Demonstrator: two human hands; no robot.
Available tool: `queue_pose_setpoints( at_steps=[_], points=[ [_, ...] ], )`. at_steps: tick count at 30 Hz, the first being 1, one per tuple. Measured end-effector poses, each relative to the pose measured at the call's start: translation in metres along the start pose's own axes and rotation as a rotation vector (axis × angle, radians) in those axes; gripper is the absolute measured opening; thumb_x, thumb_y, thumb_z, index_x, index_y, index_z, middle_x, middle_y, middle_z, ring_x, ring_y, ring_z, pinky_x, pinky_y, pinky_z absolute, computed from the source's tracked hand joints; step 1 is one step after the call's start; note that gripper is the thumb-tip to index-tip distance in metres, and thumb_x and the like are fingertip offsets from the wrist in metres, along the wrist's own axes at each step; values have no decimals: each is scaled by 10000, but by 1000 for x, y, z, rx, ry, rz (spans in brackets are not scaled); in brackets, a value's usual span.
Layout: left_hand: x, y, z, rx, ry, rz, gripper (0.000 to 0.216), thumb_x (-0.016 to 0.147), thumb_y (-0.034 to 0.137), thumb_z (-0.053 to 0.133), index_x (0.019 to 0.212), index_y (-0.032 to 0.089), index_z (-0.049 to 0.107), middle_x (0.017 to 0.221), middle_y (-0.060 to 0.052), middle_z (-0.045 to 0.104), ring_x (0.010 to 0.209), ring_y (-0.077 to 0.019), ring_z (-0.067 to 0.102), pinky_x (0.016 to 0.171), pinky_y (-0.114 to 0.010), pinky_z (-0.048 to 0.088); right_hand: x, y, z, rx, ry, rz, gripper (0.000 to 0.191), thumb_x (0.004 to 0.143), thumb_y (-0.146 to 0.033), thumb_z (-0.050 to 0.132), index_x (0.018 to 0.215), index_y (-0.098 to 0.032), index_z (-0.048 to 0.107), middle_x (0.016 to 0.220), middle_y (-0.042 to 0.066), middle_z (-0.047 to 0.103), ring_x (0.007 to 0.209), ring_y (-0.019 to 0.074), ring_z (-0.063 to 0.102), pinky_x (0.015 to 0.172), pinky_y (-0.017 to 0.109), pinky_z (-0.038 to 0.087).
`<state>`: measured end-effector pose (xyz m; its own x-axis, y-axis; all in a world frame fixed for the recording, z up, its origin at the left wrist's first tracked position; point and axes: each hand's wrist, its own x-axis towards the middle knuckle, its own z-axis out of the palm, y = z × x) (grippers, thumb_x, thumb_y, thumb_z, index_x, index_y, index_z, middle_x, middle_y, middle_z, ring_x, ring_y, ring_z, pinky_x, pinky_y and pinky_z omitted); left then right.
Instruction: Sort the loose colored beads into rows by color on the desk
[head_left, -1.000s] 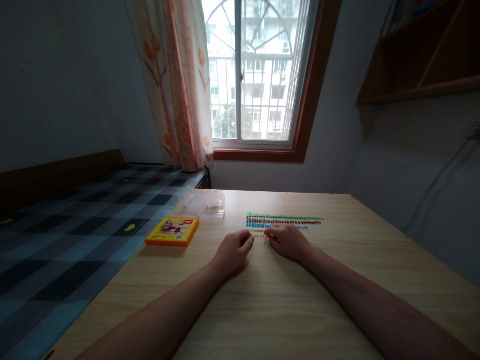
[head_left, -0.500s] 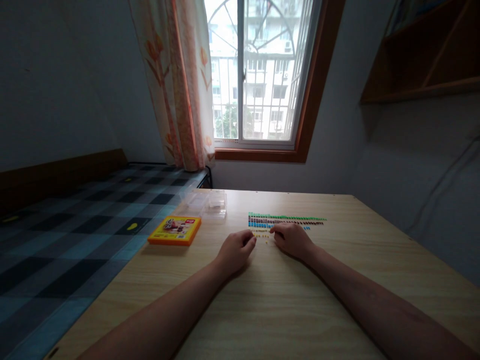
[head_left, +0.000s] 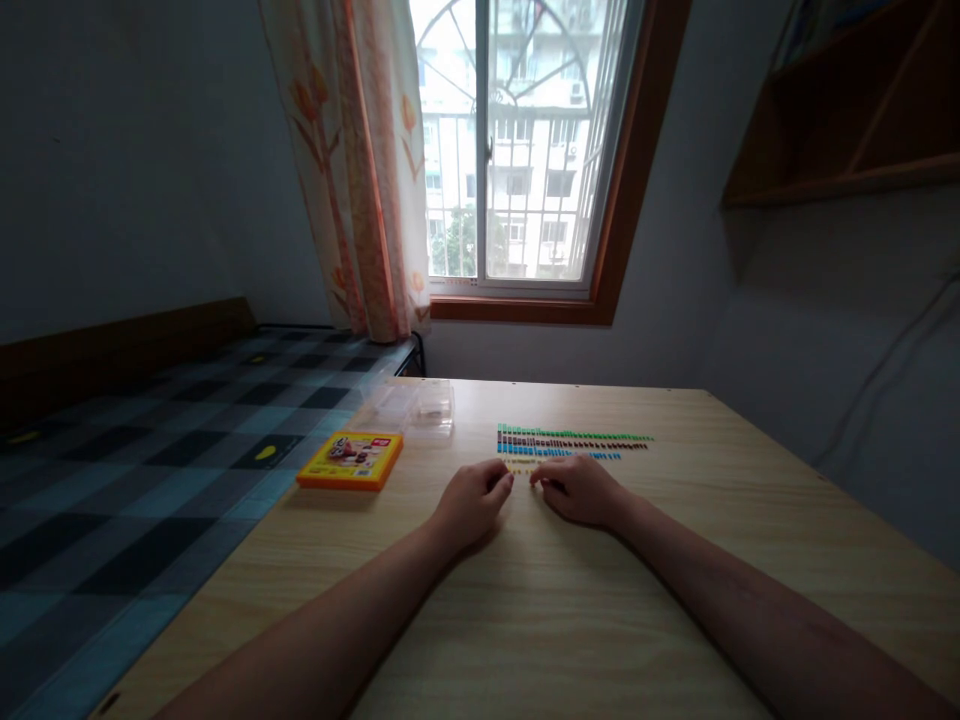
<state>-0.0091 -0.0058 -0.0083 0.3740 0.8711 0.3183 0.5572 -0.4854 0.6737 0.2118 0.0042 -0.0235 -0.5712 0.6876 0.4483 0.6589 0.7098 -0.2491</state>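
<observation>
Long rows of tiny coloured pieces [head_left: 571,441], green, dark and blue, lie on the wooden table [head_left: 675,560]. A short yellow row [head_left: 520,464] lies just in front of them. My left hand [head_left: 471,503] rests on the table with fingers curled, its fingertips pinched beside the yellow row. My right hand [head_left: 577,489] lies close to it, fingers bent and pinched near the same small pieces. What either pinch holds is too small to make out.
An orange-yellow box [head_left: 349,459] lies at the table's left, with a clear plastic case [head_left: 415,404] behind it. A checked bed cover [head_left: 135,470] borders the table's left edge. A window [head_left: 517,140] with a curtain [head_left: 360,170] is beyond; a wall shelf [head_left: 847,120] hangs at right.
My right hand has drawn back a little toward me and to the left, closer to the left hand. The left hand has barely moved.
</observation>
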Motion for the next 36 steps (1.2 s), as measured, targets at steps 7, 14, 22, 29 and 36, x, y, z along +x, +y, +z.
queue_pose_setpoints(
  at_steps=[7, 14, 22, 29, 36],
  points=[
    [0, 2, -1, 31, -10, 6, 294, 855, 341, 473, 615, 172, 468, 576, 37, 471, 580, -111, 434, 567, -247, 270, 1, 0, 1, -3, -9, 8, 261, 783, -128, 530, 923, -239, 721, 849, 11, 731, 705, 149, 635, 644, 236, 413],
    [0, 1, -3, 95, -32, 10, 294, 862, 342, 475, 622, 172, 480, 581, 36, 483, 584, -112, 441, 569, -247, 264, 2, -2, 1, 3, -16, 33, 274, 782, -129, 532, 937, -248, 724, 861, 12, 733, 736, 157, 643, 666, 243, 417],
    [0, 0, -3, 100, -42, 17, 298, 866, 353, 466, 627, 174, 470, 591, 32, 496, 586, -114, 446, 567, -251, 262, 4, 0, 2, -2, -31, 48, 267, 796, -145, 530, 947, -255, 720, 876, 7, 735, 763, 163, 651, 682, 249, 424],
    [0, 1, -3, 98, -41, 3, 307, 855, 359, 459, 607, 179, 436, 575, 36, 466, 578, -114, 430, 565, -255, 259, 4, -1, 2, 15, -36, 60, 264, 797, -144, 530, 947, -247, 722, 875, 13, 736, 760, 161, 649, 684, 246, 422],
    [0, 2, -4, 82, -38, 22, 303, 856, 357, 455, 610, 180, 446, 579, 36, 468, 582, -117, 432, 570, -259, 261, 3, -1, 2, 42, -15, 46, 292, 793, -133, 528, 980, -240, 724, 911, 28, 740, 779, 167, 658, 698, 251, 437]
  ],
)
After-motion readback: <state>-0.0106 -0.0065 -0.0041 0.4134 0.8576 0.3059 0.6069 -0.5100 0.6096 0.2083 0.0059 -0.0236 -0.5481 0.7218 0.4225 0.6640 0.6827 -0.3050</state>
